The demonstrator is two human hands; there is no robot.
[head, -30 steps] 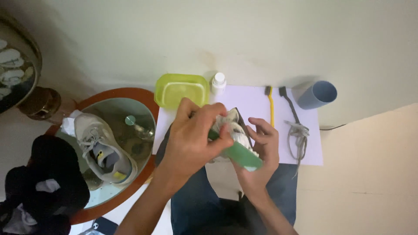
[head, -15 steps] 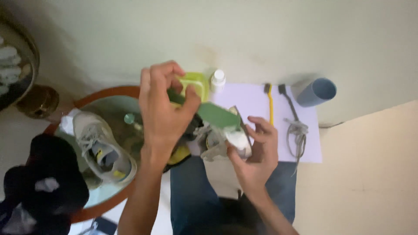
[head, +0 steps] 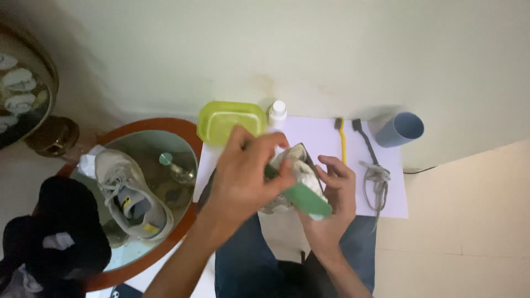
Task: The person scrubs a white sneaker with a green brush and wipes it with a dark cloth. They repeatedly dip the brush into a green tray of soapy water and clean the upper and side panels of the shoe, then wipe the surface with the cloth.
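Left hand (head: 248,176) clenches green brush (head: 301,197) on the pale shoe (head: 295,171) that my right hand (head: 331,193) cups, just below yellow tub (head: 229,120); shoe prob. light, floppy, so grip sole/heel.

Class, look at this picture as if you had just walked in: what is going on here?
A person seated on the floor holds a pale shoe over the lap with the right hand, while the left hand presses a green brush against it. A second shoe lies in a round basin to the left. On the white sheet ahead lie a green tub, a small white bottle, two toothbrushes, laces and a blue cup.
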